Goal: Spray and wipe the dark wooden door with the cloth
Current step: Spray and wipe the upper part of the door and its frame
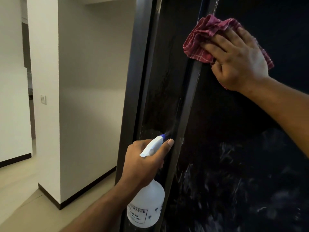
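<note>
Left hand (pixel 143 161) grips the bottle (pixel 147 205), nozzle aimed close to mist the door (pixel 234 131), while right hand (pixel 237 57), fingers flat, presses the cloth (pixel 205 36) above for wiping.

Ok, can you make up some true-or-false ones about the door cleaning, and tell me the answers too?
1. The left hand holds the spray bottle. True.
2. The cloth is blue. False: it is red with thin pale stripes.
3. The right hand presses the cloth against the door. True.
4. The spray bottle stands on the floor. False: it is held up in the air, its nozzle pointing at the door.
5. The cloth is lower down than the spray bottle. False: the cloth is higher up on the door.
</note>
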